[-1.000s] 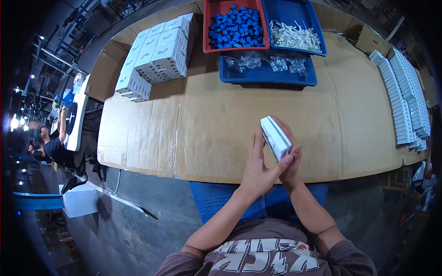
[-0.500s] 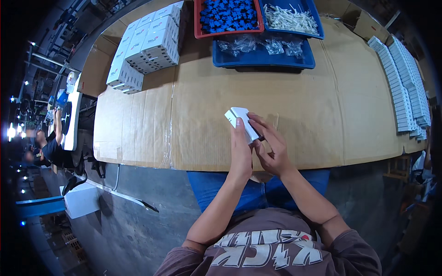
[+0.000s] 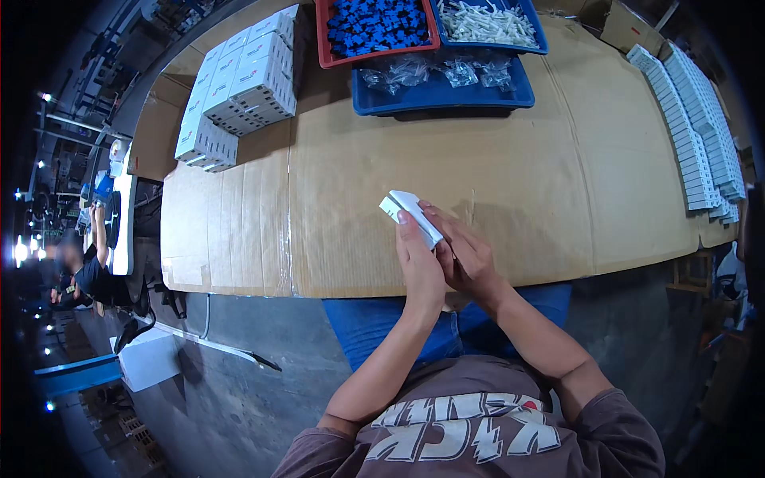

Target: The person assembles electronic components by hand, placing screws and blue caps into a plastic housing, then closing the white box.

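Brown cardboard-covered counter [image 3: 231, 239], as I see it from the worker's side: block of stacked white rectangular boxes [image 3: 259, 76] at back left; rows of flat white pieces [image 3: 697, 127] at far right. Between, at the back, red rectangular tray [image 3: 378, 58] holding small blue pieces [image 3: 374, 28]; directly right of it, blue rectangular tray [image 3: 498, 46] holding slender white pieces [image 3: 482, 24]. Just before both, wide blue rectangular tray [image 3: 442, 99] with clear plastic bags [image 3: 458, 72]. Nearest, white rectangular case [image 3: 413, 212] between left hand [image 3: 422, 271] and right hand [image 3: 472, 259].

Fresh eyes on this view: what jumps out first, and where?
Probably the bright blue parts heaped in the red tray, top middle of the picture, at the far side of the table. Next, the white case near the picture's middle, held between the left hand and right hand. Then the stacked white boxes at far left and tall pale stacks along the right edge.
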Demonstrator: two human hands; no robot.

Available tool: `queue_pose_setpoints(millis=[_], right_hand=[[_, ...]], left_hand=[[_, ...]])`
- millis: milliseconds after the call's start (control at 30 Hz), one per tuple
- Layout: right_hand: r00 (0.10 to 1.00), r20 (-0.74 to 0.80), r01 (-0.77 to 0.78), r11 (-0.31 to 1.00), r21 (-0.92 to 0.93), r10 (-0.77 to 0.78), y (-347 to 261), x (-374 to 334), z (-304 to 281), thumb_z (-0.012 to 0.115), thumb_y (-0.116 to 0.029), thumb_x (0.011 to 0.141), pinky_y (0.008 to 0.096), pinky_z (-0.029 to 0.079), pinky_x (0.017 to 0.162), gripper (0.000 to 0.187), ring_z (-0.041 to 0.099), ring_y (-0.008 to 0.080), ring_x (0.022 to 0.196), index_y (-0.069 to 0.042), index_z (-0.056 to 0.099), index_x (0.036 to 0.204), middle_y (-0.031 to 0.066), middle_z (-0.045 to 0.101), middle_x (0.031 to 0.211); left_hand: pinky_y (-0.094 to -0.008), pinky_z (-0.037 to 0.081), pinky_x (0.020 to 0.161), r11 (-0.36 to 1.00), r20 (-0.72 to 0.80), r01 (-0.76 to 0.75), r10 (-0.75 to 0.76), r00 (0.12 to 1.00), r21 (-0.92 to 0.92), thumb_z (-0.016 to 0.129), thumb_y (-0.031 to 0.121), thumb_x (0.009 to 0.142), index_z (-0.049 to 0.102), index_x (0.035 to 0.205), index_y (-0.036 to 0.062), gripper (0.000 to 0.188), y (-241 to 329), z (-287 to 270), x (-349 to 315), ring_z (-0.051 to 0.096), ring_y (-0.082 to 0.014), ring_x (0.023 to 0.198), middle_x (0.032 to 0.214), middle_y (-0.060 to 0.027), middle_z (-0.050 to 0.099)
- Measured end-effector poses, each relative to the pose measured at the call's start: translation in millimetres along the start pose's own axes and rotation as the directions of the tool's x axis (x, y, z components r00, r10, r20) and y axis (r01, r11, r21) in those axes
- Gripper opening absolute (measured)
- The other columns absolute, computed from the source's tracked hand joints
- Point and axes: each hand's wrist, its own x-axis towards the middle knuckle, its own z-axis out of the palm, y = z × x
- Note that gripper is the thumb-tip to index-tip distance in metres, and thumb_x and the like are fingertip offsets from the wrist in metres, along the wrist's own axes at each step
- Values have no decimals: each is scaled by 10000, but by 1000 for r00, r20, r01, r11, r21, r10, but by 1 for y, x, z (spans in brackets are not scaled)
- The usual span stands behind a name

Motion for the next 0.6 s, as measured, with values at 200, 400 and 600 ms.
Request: queue_pose_setpoints(millis=[200, 400, 600], right_hand=[[999, -41, 18, 1000, 3, -17, -4, 0, 2, 579, 25, 956, 470, 587, 992, 375, 692, 427, 1188, 118, 599, 1319, 272, 677, 1309], [999, -53, -1, 1000, 2, 1, -10, -6, 7, 558, -17, 994, 492, 576, 1023, 356, 693, 441, 1176, 130, 590, 1316, 277, 678, 1300], [994, 15, -110, 977, 182, 109, -18, 1, 3, 523, -111, 1036, 495, 488, 1117, 378, 608, 399, 1319, 92, 606, 1344, 259, 597, 1435]], left_hand=[[-137, 378, 521, 999, -41, 34, -35, 999, -21, 379, 664, 1074, 535, 1329, 112, 628, 4, 5, -5, 473, 3, 673, 868, 57, 533], [-127, 385, 490, 996, -39, 48, -51, 998, -71, 360, 652, 1081, 506, 1384, 139, 613, -7, -4, -1, 488, 18, 633, 882, 48, 559], [-322, 478, 1012, 985, 135, -164, 171, 976, -60, 378, 605, 1076, 374, 1581, 119, 701, -6, -22, 20, 584, -182, 1213, 1338, -114, 595]])
